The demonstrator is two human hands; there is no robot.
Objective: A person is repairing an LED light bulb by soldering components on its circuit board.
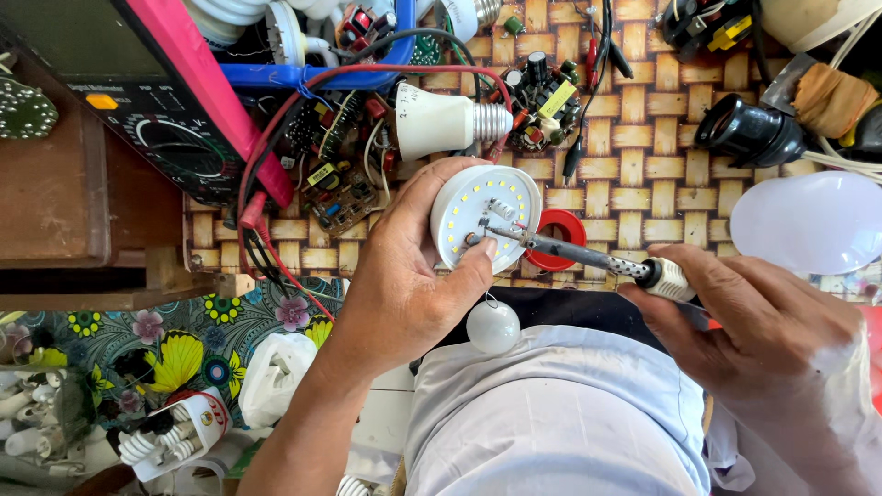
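A: What are the hands doing now?

B: The left hand (404,266) is gripping the opened LED bulb (485,216) above the lap, near the woven desk (643,174). The right hand (763,321) is clenching the soldering iron (579,253), and its tip is touching the round LED board.

A: How far is the work?

B: The white dome (813,220) is already off and is lying apart. I judge the soldering is going on; closing is left.
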